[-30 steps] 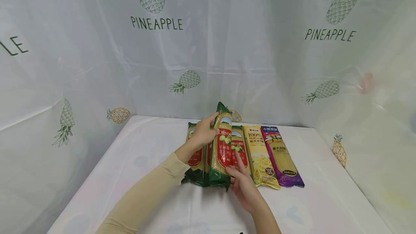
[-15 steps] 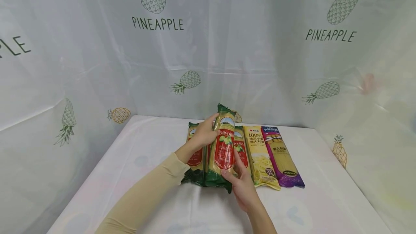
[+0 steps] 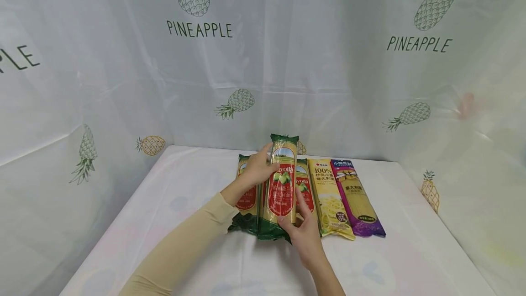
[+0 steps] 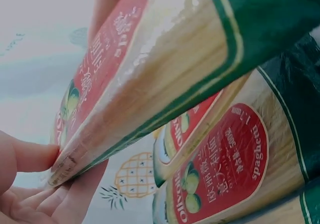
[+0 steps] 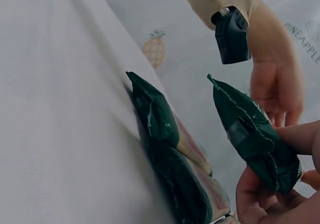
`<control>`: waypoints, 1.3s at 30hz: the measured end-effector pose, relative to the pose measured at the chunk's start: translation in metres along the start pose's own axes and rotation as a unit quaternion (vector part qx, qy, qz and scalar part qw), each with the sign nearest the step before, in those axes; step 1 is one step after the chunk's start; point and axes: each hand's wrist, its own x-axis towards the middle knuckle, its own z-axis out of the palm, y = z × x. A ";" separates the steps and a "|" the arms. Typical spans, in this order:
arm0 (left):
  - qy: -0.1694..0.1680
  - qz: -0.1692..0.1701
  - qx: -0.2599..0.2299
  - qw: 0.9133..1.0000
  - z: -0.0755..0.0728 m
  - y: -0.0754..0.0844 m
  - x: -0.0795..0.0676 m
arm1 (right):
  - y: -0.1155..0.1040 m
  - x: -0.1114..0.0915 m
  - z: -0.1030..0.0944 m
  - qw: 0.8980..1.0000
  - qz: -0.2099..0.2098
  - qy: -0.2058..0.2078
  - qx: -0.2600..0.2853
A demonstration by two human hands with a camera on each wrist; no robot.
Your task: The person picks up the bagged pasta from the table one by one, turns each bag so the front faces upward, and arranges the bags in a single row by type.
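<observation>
Both hands hold one green-ended spaghetti packet [image 3: 281, 182] with a red oval label, raised above others of its kind. My left hand [image 3: 258, 168] grips its upper left side, thumb across the front. Around the lower right edge my right hand [image 3: 306, 236] pinches it, thumb on the front. In the left wrist view the held spaghetti packet [image 4: 165, 58] tilts above lying spaghetti packets [image 4: 220, 164]. From the right wrist, its green bottom end [image 5: 255, 139] shows apart from the packets below. Matching packets lie to the left [image 3: 246, 200] and right [image 3: 303, 182], partly hidden.
Right of the row lie a yellow pasta packet [image 3: 330, 200] and a purple pasta packet [image 3: 357, 200]. A white cloth covers the table [image 3: 185, 172]. A pineapple-print curtain [image 3: 312, 81] hangs behind and at both sides.
The held spaghetti packet has turned its label more to the front and its top has tipped slightly lower. My right hand has shifted a little left with it; the left hand stays nearly still.
</observation>
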 end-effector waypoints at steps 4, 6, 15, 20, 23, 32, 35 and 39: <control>0.000 -0.031 -0.059 0.998 0.000 -0.003 0.002 | -0.001 0.000 0.000 0.999 -0.007 0.008 -0.041; -0.001 -0.040 -0.082 0.996 -0.001 -0.004 0.002 | -0.003 0.000 -0.001 0.998 -0.006 0.006 -0.054; -0.008 -0.041 -0.143 0.989 -0.006 -0.009 0.002 | -0.012 -0.004 -0.008 0.996 0.036 -0.052 -0.061; -0.009 -0.043 -0.162 0.986 -0.011 -0.012 0.004 | -0.010 -0.003 -0.011 0.996 0.058 -0.049 -0.050; -0.013 -0.044 -0.194 0.980 -0.014 -0.016 0.004 | -0.010 -0.004 -0.010 0.996 0.064 -0.036 -0.040; -0.026 -0.058 -0.231 0.971 -0.018 -0.030 0.004 | -0.007 -0.006 -0.002 0.995 0.086 -0.045 0.018; -0.022 -0.064 -0.232 0.970 -0.019 -0.035 0.003 | -0.005 -0.006 0.002 0.995 0.089 -0.044 0.015; -0.018 -0.062 -0.232 0.971 -0.025 -0.043 0.002 | -0.005 -0.004 0.007 0.995 0.084 -0.050 -0.004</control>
